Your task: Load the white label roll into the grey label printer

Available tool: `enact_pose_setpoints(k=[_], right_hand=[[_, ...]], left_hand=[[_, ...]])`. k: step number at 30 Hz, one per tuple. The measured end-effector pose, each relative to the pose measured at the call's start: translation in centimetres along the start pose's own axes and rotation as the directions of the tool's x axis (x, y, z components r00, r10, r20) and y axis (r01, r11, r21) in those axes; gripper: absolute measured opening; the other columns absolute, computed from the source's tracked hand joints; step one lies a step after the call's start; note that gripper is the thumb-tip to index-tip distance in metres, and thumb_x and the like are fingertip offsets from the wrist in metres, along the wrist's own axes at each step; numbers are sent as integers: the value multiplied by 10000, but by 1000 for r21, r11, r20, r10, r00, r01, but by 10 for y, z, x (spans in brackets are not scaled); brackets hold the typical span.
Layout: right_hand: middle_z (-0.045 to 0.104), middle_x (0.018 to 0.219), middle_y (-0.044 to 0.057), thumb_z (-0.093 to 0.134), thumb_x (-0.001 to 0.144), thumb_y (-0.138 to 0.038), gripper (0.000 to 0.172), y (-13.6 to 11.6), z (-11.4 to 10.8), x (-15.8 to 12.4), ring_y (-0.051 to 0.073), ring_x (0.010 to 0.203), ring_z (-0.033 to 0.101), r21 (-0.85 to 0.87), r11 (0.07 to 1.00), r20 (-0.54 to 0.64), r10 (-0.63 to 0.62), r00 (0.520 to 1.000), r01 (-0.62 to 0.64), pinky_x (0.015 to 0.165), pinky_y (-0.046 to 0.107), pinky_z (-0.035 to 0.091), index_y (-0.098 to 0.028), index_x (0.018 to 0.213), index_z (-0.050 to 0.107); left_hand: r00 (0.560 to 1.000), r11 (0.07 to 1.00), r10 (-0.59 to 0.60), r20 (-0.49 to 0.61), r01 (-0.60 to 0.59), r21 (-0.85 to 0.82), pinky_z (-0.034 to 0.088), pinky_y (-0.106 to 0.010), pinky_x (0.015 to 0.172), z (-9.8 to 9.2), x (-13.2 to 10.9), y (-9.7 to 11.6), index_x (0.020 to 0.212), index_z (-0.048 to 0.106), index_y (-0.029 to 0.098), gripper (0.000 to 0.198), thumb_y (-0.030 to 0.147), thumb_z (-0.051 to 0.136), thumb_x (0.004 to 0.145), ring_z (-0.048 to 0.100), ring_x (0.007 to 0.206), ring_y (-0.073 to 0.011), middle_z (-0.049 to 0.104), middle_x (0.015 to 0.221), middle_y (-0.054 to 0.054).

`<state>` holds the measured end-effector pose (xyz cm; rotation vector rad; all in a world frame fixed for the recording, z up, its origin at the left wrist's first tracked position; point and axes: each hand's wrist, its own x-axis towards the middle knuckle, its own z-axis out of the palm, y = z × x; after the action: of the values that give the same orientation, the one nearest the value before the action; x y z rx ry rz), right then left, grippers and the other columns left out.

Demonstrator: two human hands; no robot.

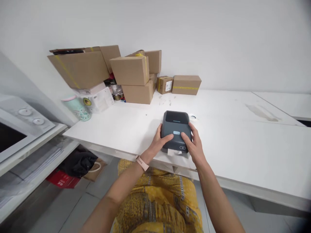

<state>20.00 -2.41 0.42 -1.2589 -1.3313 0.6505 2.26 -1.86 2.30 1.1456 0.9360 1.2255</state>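
Observation:
A dark grey label printer (173, 127) stands at the front edge of the white table, a short strip of white paper (174, 152) hanging from its front slot. My left hand (160, 139) grips its left side, the thumb lying on the top cover. On the opposite side, my right hand (194, 140) holds the casing with its thumb on the lid, near the light blue panel (176, 132). The fingers of both hands wrap down the sides and are partly hidden. Behind the printer's right rear corner a small dark cable end shows.
Cardboard boxes (132, 71) are stacked at the back left, with a long box (186, 84) by the wall. A mint green tumbler (79, 108) leans near a white box (99, 98). A microwave (21, 123) stands on a shelf at the left. The white tabletop (233, 142) stretches right.

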Motion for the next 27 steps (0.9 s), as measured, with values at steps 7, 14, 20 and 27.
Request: enact_pose_setpoints(k=[7, 14, 20, 27], right_hand=[[434, 1624, 96, 615, 935, -544, 573, -11, 3, -1, 310, 1498, 417, -147, 989, -20, -17, 1000, 13, 1218, 591, 337, -327, 1458, 523], [565, 1532, 39, 379, 1068, -339, 373, -34, 2, -26, 236, 1495, 440, -492, 845, 58, -209, 976, 211, 1262, 570, 215, -334, 1373, 593], [530, 1563, 8, 309, 1083, -343, 412, -38, 4, -34, 203, 1511, 412, -424, 896, 13, -138, 990, 131, 1279, 544, 180, -352, 1395, 579], [577, 1522, 15, 314, 1081, -379, 404, -40, 15, -32, 209, 1488, 449, -394, 917, -97, -103, 990, 56, 1276, 558, 185, -327, 1299, 650]], left_hand=[[1000, 983, 3, -10, -1, 183, 360, -516, 1237, -9, 7, -5, 1585, 298, 238, 952, 479, 792, 807, 386, 1505, -347, 368, 1651, -136], [996, 972, -84, -37, 90, 218, 479, -448, 1129, -41, -54, -34, 1524, 338, 208, 841, 606, 683, 868, 535, 1385, -293, 480, 1548, -186], [853, 893, -446, 270, 403, 200, 578, -345, 803, -47, -56, -2, 898, 735, 141, 525, 657, 645, 863, 697, 818, -204, 754, 910, -103], [649, 762, -596, 472, 642, 80, 576, -348, 737, -5, -28, 8, 975, 743, 105, 606, 676, 734, 770, 696, 757, -197, 755, 910, -129]])
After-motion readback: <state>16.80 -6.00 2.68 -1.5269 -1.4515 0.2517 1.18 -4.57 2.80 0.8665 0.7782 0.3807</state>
